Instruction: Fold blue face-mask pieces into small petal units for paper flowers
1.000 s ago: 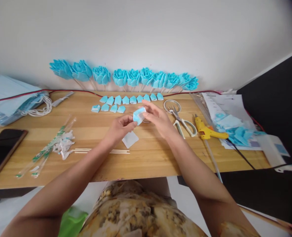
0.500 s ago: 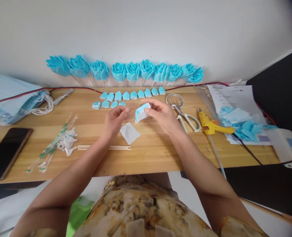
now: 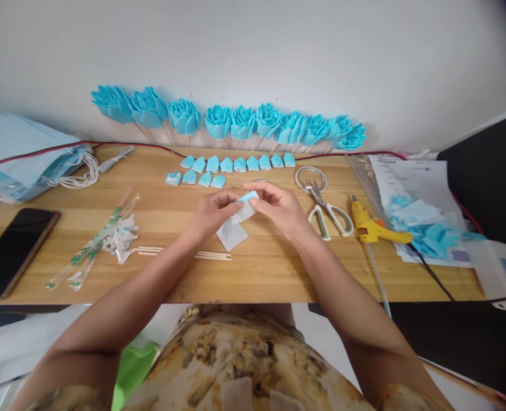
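Observation:
Between both hands is a small blue-and-white fabric piece (image 3: 245, 211), its blue edge folded over at the top. My left hand (image 3: 219, 214) pinches its left side, and my right hand (image 3: 278, 208) pinches its right side. Below it a white square (image 3: 232, 236) lies flat on the wooden table (image 3: 270, 274), partly covered by the held piece. Folded blue petal pieces (image 3: 240, 165) sit in two rows just beyond my hands. Some thin wooden sticks (image 3: 212, 256) rest behind my left forearm.
Blue fabric flowers (image 3: 219, 121) on sticks lean against the wall. At right are scissors (image 3: 328, 211), a tape ring (image 3: 310, 179), a yellow glue gun (image 3: 375, 228) and papers (image 3: 428, 171). At left lie a phone (image 3: 17, 251), clear wrappers (image 3: 92, 245) and a bag of blue sheets (image 3: 25, 154).
My left hand has come right and now grips the fabric piece together with my right hand. The piece's blue edge now lies along the top. The view has shifted slightly.

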### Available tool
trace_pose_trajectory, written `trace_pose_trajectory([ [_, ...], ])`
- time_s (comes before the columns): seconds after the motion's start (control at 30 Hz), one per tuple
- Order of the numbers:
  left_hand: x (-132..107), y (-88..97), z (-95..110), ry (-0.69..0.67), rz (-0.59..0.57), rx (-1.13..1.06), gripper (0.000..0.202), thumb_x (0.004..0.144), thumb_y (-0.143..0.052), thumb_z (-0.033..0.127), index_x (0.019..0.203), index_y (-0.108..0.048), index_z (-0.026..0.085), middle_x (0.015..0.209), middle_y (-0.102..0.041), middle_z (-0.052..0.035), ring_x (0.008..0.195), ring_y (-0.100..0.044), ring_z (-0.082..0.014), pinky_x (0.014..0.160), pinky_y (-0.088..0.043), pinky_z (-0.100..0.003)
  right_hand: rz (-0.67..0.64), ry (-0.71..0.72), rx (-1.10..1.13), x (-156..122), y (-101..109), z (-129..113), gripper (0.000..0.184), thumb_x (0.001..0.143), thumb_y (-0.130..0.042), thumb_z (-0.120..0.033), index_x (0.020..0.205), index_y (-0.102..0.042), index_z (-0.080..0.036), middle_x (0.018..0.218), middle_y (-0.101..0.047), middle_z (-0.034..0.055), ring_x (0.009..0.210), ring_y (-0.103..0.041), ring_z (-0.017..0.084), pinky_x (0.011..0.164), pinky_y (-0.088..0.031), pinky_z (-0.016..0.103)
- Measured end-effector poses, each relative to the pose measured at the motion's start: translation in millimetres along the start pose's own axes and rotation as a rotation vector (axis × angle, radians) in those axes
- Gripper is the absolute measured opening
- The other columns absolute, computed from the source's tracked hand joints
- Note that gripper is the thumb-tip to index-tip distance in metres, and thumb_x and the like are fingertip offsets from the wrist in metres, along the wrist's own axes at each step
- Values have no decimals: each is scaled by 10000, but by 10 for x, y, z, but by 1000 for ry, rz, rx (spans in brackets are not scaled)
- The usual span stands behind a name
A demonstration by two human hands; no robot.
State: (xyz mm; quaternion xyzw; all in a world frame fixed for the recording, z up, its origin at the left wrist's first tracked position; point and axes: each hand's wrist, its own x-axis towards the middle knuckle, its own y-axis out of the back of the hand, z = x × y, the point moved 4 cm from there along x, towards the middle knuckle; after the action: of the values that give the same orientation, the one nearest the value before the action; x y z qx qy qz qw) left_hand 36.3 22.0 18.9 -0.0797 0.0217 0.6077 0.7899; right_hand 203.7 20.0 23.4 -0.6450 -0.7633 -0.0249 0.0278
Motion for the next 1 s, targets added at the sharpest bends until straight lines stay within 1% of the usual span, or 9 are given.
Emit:
trace_pose_trajectory([
  [0.13, 5, 8, -20, -5, 14, -3, 224, 705, -781, 360, 719, -664, 169, 641, -605, 21, 553, -486, -90, 527, -367, -223, 53, 3, -48, 5, 51, -6, 263, 798, -755, -385, 1025, -751, -254, 946, -711, 9, 868, -637, 160, 796, -527, 305],
  [0.27, 1, 2, -20, -11, 12, -2, 226, 706, -785, 357, 722, -663, 168, 640, -603, 23, 552, -487, -87, 520, -371, -218, 55, 54, -133, -4, 51, -21, 193, 815, -740, -376, 955, -718, -245, 966, -719, 16, 866, -656, 172, 799, -544, 325],
  [0.33, 3, -2, -21, -2, 12, -15, 242, 691, -799, 365, 709, -664, 166, 623, -593, 27, 544, -480, -84, 519, -381, -216, 52, 135, -200, -20, 33, -76, 114, 842, -710, -335, 911, -698, -245, 1005, -720, 25, 925, -666, 187, 825, -542, 343],
  [0.43, 15, 5, -43, 37, 23, -75, 260, 663, -822, 375, 703, -680, 161, 637, -606, 21, 564, -505, -87, 535, -419, -213, 17, 303, -381, -52, -14, -203, 18, 863, -667, -254, 871, -683, -257, 1072, -724, 40, 1052, -660, 216, 937, -511, 402],
  [0.53, 31, 13, -82, 90, 25, -198, 269, 642, -836, 374, 731, -703, 158, 669, -632, 7, 594, -545, -97, 546, -454, -214, -11, 434, -568, -64, -48, -275, 72, 857, -641, -210, 850, -681, -270, 1100, -730, 40, 1062, -657, 234, 992, -476, 456],
  [0.67, 36, -3, -83, 117, -4, -313, 308, 628, -856, 401, 723, -701, 152, 622, -597, 13, 574, -548, -104, 530, -477, -230, -28, 524, -694, -45, -61, -241, 120, 852, -620, -175, 857, -680, -279, 1121, -732, 37, 1081, -647, 248, 990, -461, 475],
  [0.87, 44, 12, -63, 81, 34, -256, 332, 593, -895, 398, 715, -705, 153, 675, -635, 11, 595, -553, -90, 532, -461, -216, -38, 533, -710, -41, -69, -222, 128, 847, -620, -170, 852, -692, -275, 1134, -730, 51, 1105, -641, 255, 1008, -450, 479],
  [0.93, 59, 36, -93, 77, 60, -249, 322, 601, -888, 396, 711, -701, 158, 665, -642, 10, 591, -558, -90, 531, -453, -211, -41, 473, -618, -50, -51, -245, 118, 857, -618, -195, 886, -701, -273, 1173, -725, 51, 1133, -640, 250, 1036, -444, 471],
  [1.0, 73, 58, -121, 75, 80, -241, 306, 619, -875, 396, 719, -700, 165, 663, -647, 11, 587, -562, -91, 534, -451, -209, -28, 337, -435, -47, -8, -239, 133, 893, -611, -270, 992, -699, -280, 1238, -708, 45, 1176, -632, 239, 1046, -454, 444],
])
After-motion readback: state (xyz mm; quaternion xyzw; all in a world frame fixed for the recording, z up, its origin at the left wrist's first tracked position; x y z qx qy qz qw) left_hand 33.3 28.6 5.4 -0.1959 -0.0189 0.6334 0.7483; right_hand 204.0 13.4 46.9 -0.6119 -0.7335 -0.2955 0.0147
